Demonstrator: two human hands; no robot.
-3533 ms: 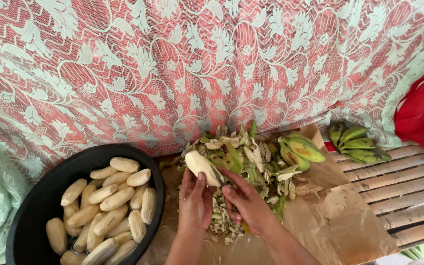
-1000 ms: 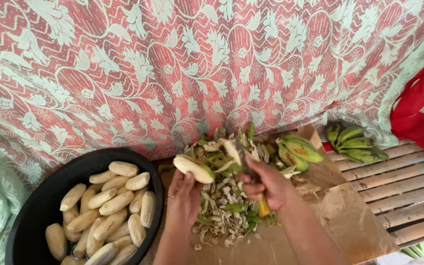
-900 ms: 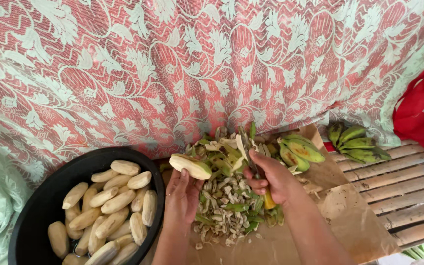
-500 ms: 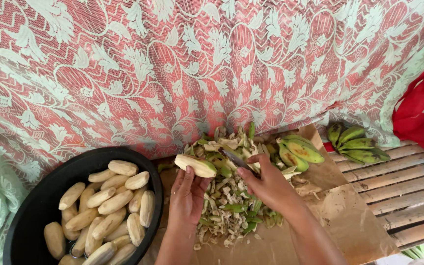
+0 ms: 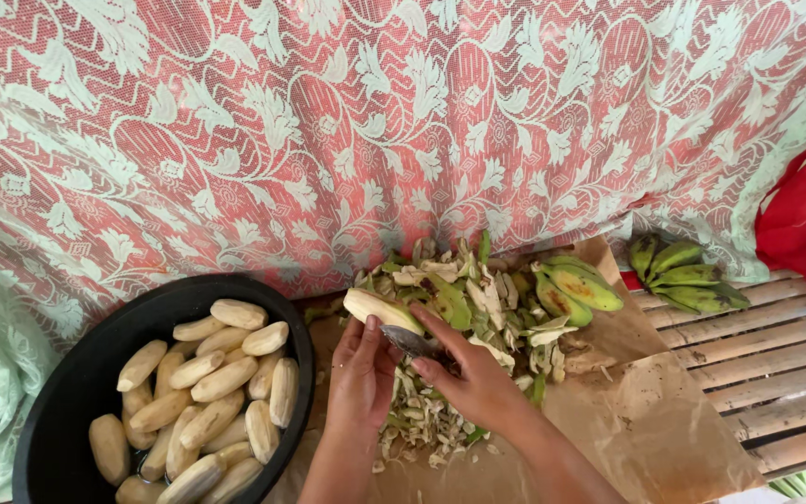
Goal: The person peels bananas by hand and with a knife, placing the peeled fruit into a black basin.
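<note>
Over the peel heap [image 5: 478, 308], left hand [image 5: 363, 371] grips a half-peeled banana [image 5: 382, 311] while right hand [image 5: 478, 378] holds the knife [image 5: 410, 342] against it; black basin [image 5: 76, 392] already pretty full, unpeeled green bananas [image 5: 683, 275] waiting.

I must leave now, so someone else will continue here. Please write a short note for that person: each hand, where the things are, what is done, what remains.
Left hand: holds a half-peeled banana above the peel pile.
Right hand: grip on a knife, blade at the banana.
Done: many peeled bananas lie in the black bowl on the left.
Left: finish this banana; unpeeled green bananas sit on the brown paper, another green bunch on the slatted bench.
</note>
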